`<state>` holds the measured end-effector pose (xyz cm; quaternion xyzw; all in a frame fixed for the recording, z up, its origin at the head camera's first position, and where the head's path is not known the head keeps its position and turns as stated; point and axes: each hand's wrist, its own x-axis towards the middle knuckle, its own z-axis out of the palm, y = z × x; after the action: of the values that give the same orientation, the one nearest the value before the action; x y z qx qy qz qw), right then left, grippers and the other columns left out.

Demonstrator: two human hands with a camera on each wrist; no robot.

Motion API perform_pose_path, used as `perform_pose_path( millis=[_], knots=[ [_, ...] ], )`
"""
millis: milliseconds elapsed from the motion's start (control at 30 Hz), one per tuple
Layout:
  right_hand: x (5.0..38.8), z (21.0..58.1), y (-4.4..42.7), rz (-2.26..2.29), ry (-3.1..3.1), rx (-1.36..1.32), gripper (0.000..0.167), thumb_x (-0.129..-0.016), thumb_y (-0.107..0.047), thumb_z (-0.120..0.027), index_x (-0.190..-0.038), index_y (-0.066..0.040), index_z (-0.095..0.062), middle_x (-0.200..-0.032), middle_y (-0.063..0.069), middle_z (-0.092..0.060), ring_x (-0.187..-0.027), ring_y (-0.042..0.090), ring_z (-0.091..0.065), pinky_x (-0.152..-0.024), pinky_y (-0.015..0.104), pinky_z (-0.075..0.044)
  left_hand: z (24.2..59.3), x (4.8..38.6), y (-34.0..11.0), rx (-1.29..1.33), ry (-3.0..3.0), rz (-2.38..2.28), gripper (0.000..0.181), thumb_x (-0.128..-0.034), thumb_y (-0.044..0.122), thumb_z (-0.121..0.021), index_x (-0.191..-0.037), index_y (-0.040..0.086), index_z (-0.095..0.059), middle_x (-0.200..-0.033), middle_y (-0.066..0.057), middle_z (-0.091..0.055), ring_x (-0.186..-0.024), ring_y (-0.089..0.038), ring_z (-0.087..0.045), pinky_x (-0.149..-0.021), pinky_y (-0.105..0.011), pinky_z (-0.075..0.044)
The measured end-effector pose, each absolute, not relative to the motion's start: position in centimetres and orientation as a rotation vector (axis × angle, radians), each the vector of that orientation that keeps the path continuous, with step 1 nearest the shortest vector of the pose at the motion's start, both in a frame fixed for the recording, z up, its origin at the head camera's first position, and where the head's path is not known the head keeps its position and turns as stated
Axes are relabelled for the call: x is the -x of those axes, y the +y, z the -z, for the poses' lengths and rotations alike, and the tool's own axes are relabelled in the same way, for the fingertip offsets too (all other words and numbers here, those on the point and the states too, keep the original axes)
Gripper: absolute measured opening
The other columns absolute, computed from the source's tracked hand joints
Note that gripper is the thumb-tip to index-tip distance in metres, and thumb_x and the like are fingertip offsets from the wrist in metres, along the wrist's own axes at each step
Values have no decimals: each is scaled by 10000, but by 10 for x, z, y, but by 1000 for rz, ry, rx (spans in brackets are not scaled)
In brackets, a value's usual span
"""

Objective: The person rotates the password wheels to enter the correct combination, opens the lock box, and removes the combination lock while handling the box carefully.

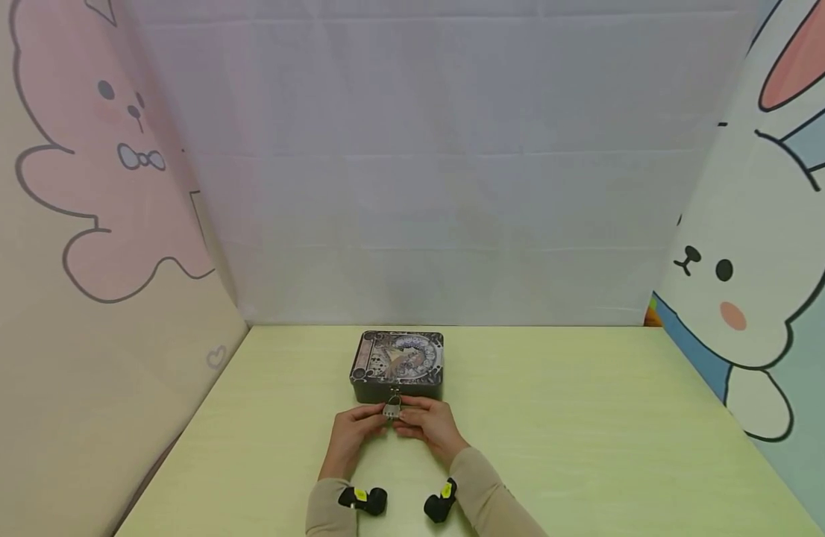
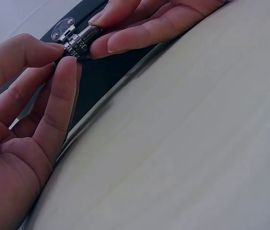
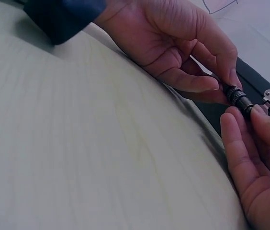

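Observation:
A small metal combination padlock (image 1: 391,410) hangs at the front clasp of a dark, ornately printed tin box (image 1: 399,356) with its lid down. My left hand (image 1: 349,438) pinches one end of the padlock between thumb and fingers. On the opposite end, my right hand (image 1: 434,426) grips with thumb and fingertips. Close up in the left wrist view, numbered dials show on the padlock (image 2: 77,46), below the silver clasp (image 2: 63,29). The right wrist view shows the padlock (image 3: 238,98) between both hands; the shackle is mostly hidden there.
The pale yellow-green table (image 1: 573,418) extends around the box. A white cloth backdrop (image 1: 426,179) stands behind it, with cartoon-printed panels on the left and right. Black wrist cameras sit on both sleeves (image 1: 332,507).

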<state>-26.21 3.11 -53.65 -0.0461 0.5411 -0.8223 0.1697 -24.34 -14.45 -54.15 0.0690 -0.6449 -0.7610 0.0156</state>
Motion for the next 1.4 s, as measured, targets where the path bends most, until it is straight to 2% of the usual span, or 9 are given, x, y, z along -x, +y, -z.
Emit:
perform_pose_path(
  millis=[233,467,1400],
  knots=[
    [262,538,30,2364,1528,103,433,-903,144,-582,-1322,205,-489,-977,182,-714,-782,199,-716,-727,331,-610,518,230,-140,-207,-2001,2376,290,-827,-126,-698,-1100,-207,-648,-950,-91,-716,-687,-138,-657,-661,-266,-591],
    [260,539,29,2382,1534,92,429,-892,141,-599,-1302,219,-495,-971,194,-715,-773,202,-716,-721,340,-611,539,239,-143,-225,-2003,2354,275,-835,-99,-709,-1095,-179,-671,-955,-60,-706,-675,-123,-648,-652,-250,-584],
    [256,535,29,2406,1542,97,385,-904,135,-594,-1267,217,-496,-914,139,-716,-761,190,-711,-722,342,-611,539,237,-139,-263,-1980,2304,282,-819,-81,-716,-1081,-179,-677,-918,-71,-721,-631,-107,-642,-631,-227,-570]
  ],
)
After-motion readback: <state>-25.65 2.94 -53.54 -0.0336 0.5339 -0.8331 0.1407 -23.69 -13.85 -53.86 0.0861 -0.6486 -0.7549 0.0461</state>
